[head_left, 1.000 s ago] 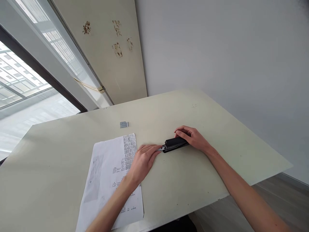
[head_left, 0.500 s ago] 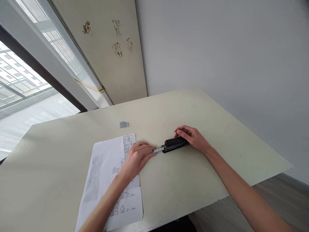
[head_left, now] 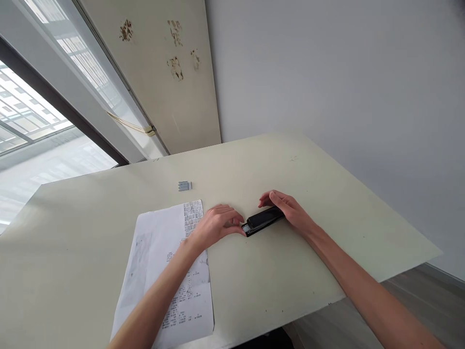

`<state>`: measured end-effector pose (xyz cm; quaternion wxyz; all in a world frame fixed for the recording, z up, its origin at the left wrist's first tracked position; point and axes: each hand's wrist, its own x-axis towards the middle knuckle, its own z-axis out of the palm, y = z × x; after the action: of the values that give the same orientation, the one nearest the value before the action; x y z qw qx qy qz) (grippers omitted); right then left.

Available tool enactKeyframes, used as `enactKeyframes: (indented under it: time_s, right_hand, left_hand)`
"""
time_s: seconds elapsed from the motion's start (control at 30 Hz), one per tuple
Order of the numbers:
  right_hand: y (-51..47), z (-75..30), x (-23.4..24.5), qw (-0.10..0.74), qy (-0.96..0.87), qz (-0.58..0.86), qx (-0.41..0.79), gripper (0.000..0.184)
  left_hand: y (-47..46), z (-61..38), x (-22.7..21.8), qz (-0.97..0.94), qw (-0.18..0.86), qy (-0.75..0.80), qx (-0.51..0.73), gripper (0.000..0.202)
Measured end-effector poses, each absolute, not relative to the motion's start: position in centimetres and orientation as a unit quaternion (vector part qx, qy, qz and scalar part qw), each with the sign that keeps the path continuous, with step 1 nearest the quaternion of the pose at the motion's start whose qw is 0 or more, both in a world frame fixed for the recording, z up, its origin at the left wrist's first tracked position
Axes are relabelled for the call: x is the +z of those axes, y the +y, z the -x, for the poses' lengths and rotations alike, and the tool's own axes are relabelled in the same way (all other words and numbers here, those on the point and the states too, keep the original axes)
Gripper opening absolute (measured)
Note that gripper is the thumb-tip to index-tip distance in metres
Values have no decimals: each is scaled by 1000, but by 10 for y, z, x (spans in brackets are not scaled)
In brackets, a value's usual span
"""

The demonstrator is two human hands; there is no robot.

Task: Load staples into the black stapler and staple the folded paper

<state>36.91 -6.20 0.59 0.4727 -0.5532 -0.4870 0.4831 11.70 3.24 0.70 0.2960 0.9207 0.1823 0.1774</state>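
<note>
A black stapler (head_left: 265,217) lies on the table, its front end pointing left toward me. My right hand (head_left: 290,209) is closed around its rear end, with the thumb on top. My left hand (head_left: 222,224) is at the front end, thumb and fingers curved around the tip and touching it. A short silver piece shows at the stapler's front, between my left fingers and the black top. The left fingertips partly hide that end.
Printed paper (head_left: 156,261) lies under my left forearm. Several grey staple strips (head_left: 184,186) sit together beyond the paper. The pale table (head_left: 308,261) meets a grey wall (head_left: 327,72) on the right, and its front edge is close to me.
The silver piece that stuck out of the stapler's front has moved into it. My left hand has shifted right, up to the stapler's tip; my right hand stays at the rear.
</note>
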Motion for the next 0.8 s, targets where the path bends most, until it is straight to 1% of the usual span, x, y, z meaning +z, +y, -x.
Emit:
enactKeyframes:
  time_s: [0.27,0.47,0.53,0.63,0.7,0.8]
  right_hand:
    - [-63,-368,9,464,-510,535,489,44]
    - [-65,-368,8,425,-558,533,474,40]
    - [-66,-367,5,412,-571,541,460,37]
    - [-68,-362,2,413,-578,553,435,36]
    - [-69,-357,1,415,-581,556,427,36]
    - [-70,-347,1,414,-580,556,427,36]
  left_hand:
    - [29,-133,1,-924,284,189,175,36]
    - [19,-121,9,-928,228,225,189,38]
    - [24,-102,15,-917,202,271,214,41]
    - [42,-56,22,-873,132,399,249,34]
    - [55,-25,23,-839,76,480,245,33]
    - [67,6,15,-818,62,522,235,35]
